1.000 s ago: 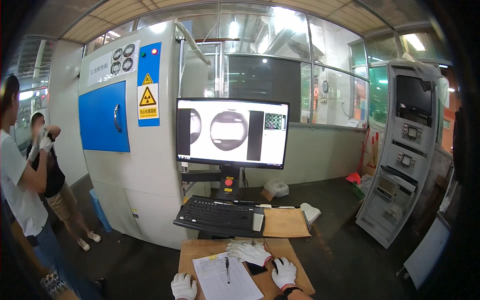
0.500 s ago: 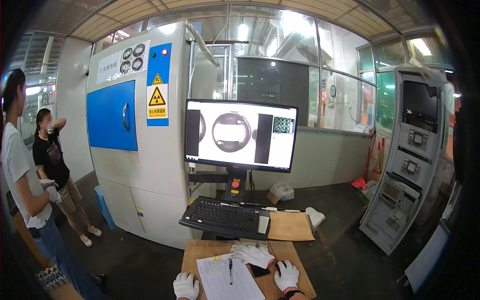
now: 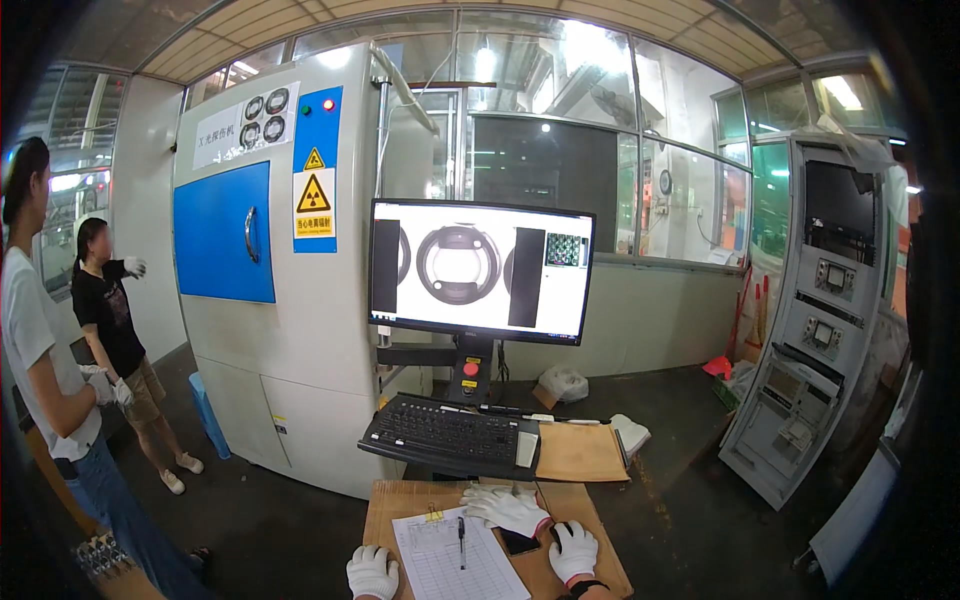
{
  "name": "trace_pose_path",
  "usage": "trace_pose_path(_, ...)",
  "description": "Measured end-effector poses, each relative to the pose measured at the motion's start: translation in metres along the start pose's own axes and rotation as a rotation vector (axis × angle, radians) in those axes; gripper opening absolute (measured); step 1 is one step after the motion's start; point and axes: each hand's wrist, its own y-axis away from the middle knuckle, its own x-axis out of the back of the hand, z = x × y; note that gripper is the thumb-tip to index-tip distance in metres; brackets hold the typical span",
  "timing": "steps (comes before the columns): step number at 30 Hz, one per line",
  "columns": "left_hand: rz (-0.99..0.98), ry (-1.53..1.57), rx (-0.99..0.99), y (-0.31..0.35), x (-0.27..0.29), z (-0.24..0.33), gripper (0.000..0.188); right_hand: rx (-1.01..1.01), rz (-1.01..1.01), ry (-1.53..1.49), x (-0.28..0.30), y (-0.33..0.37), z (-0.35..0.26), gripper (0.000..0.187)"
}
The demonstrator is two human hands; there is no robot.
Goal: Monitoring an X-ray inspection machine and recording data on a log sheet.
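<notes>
My left hand (image 3: 372,573), in a white knit glove, rests on the near left edge of a cardboard-topped table (image 3: 385,500), fingers laid down and holding nothing. Beside it lies a printed form sheet (image 3: 440,553) with a binder clip at its top and a black pen (image 3: 462,545) across it. Toward the right edge, my gloved right hand (image 3: 575,553) covers a small black object, apparently a computer mouse (image 3: 556,538). A spare pair of white gloves (image 3: 507,508) lies between the hands, next to a dark flat phone-like thing (image 3: 520,543). On the monitor (image 3: 480,270) is a grey ring-shaped part.
Beyond the table stand a black keyboard (image 3: 445,430) and a brown folder (image 3: 582,453). A red button (image 3: 471,370) sits under the monitor. A large grey cabinet with a blue door (image 3: 225,230) is at left, near two people (image 3: 115,330). An instrument rack (image 3: 815,320) stands right.
The ring on the monitor has shifted slightly left, and its bright centre looks different. The person in black has moved a raised hand away from the head. My hands stay put.
</notes>
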Motion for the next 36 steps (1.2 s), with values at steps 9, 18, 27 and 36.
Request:
trace_pose_path(9,-0.003,-0.001,0.002,-0.001,-0.0001,0.0001,0.026,-0.013,-0.02,0.012,-0.0004,-0.0005,-0.0002,0.044)
trace_pose_path(18,0.024,0.007,-0.008,-0.0017,-0.0007,0.0003,0.024,-0.005,-0.019,0.017,-0.0022,-0.0004,0.0009,0.043)
trace_pose_path(27,0.003,-0.006,-0.003,-0.0018,0.0015,0.0015,0.024,-0.04,-0.026,0.01,0.0004,0.0011,-0.0011,0.046)
trace_pose_path(36,-0.013,-0.001,0.002,-0.0018,-0.0003,0.0021,0.025,-0.051,-0.04,0.008,0.0041,-0.0019,-0.0011,0.051)
